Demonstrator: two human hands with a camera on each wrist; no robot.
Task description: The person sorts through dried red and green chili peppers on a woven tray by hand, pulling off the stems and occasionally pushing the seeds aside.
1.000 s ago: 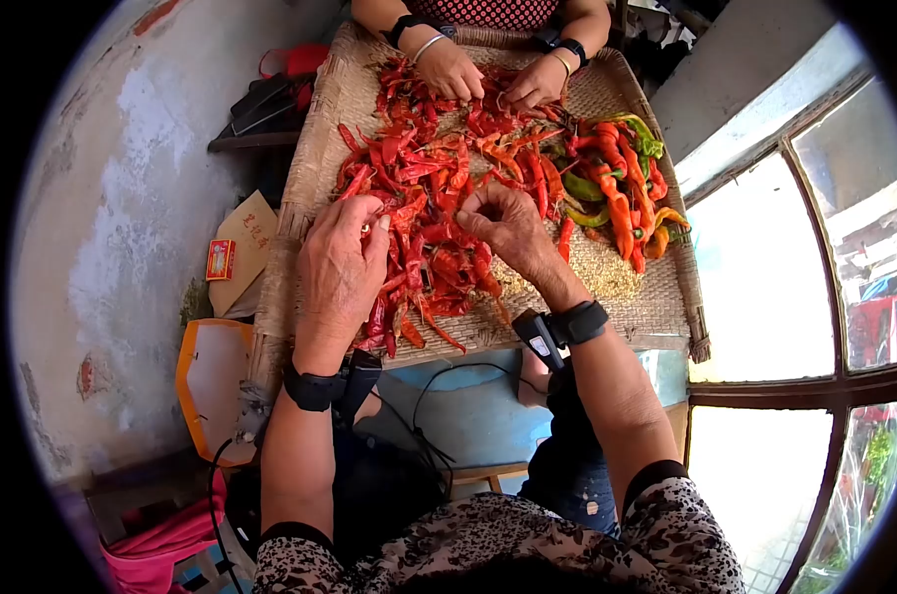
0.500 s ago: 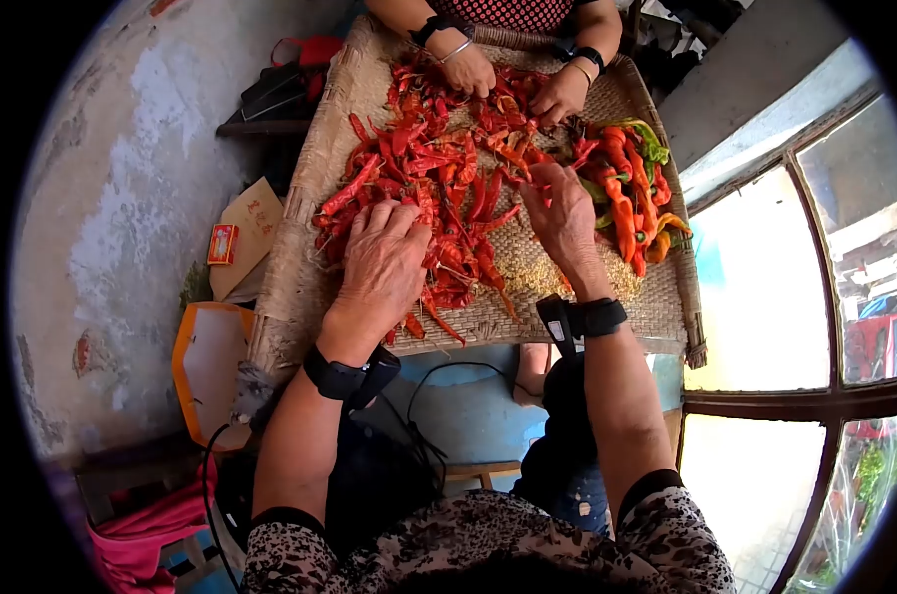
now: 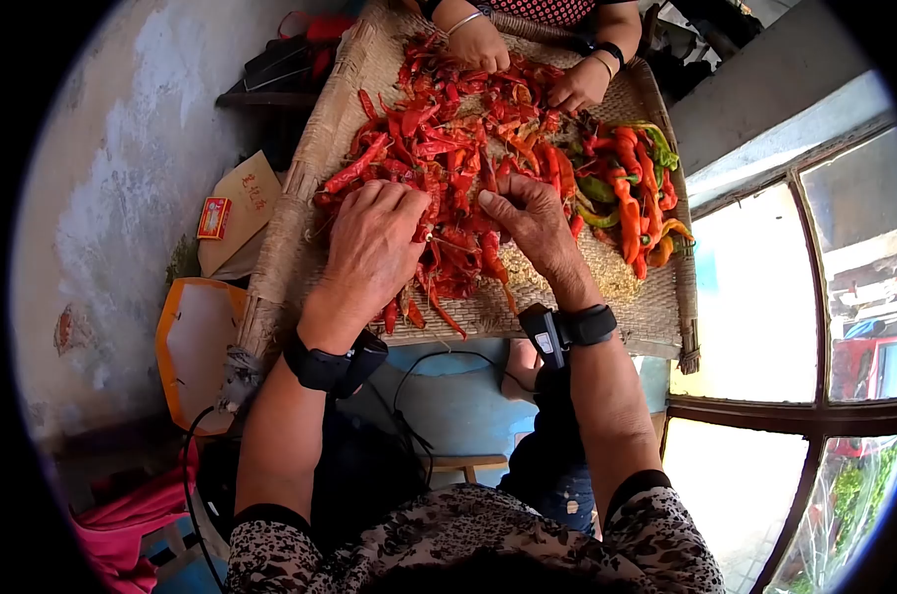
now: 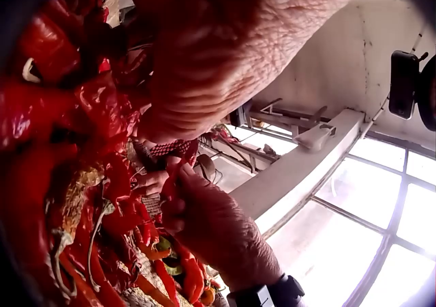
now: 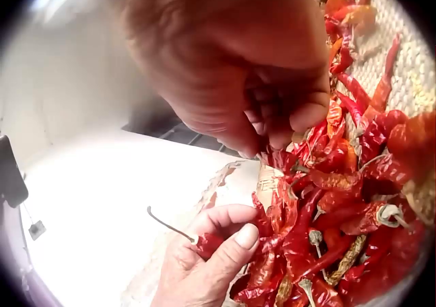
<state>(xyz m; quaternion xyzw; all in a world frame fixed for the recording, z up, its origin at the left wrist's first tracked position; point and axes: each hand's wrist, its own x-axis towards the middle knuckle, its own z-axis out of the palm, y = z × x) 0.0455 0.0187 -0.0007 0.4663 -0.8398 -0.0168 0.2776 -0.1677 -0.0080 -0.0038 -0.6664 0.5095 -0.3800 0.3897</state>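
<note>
Dried red peppers lie heaped on a woven tray. My left hand is at the near left of the heap; the right wrist view shows its thumb and fingers around a red pepper, whose stem points outward. Right of it, my right hand hovers over the heap. In the left wrist view that hand pinches a thin red pepper between thumb and fingers.
Opposite, another person's hands work in the far peppers. Fresher red and green peppers lie at the tray's right, near pale seeds. Left of the tray are a small red box and an orange-edged container; windows stand at right.
My right hand has come back from the right side of the heap toward my left hand, its fingers now closed together. My left hand stays over the near left peppers. The view has shifted slightly.
</note>
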